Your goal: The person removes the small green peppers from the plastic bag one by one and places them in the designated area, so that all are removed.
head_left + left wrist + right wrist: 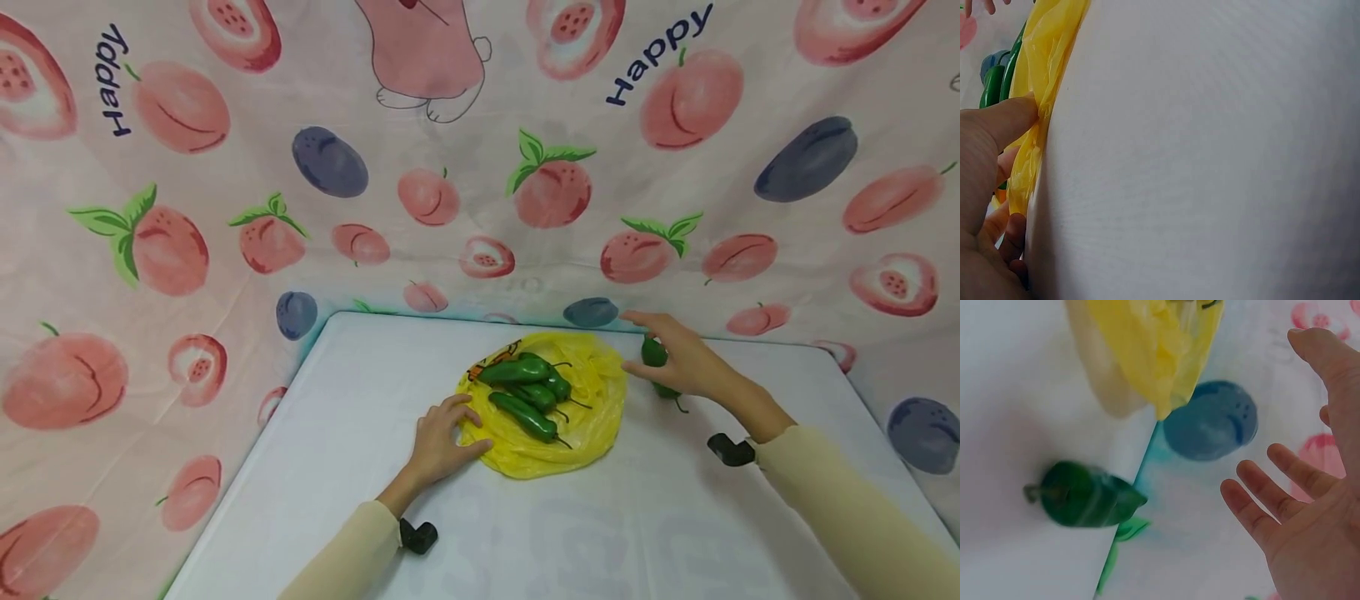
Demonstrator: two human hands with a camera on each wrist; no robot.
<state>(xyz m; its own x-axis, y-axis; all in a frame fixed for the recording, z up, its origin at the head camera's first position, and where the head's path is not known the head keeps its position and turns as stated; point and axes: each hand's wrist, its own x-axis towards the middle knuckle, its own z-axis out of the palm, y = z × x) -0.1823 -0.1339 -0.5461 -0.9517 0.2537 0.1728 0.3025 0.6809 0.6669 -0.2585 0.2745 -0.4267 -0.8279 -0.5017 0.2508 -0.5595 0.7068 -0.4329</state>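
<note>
Several green peppers [522, 416] lie on a crumpled yellow plastic bag [592, 437] spread on the white table. My left hand [442, 442] holds the bag's left edge, fingers and thumb curved about it; in the left wrist view, the thumb [1013, 119] lies against the yellow film [1054, 50]. To the right of the bag, my right hand [686, 358] is raised with thumb and fingers spread, holding nothing. A single green pepper [654, 352] lies just past it, partly hidden by the hand. The right wrist view shows this pepper [1088, 495] apart from the fingers [1250, 512].
The white table [322, 400] ends at a back edge against a hanging cloth [480, 287] printed with peaches, plums and lettering. The same cloth rises at both sides. A dark strap device [418, 536] sits on the left wrist and another [731, 450] on the right.
</note>
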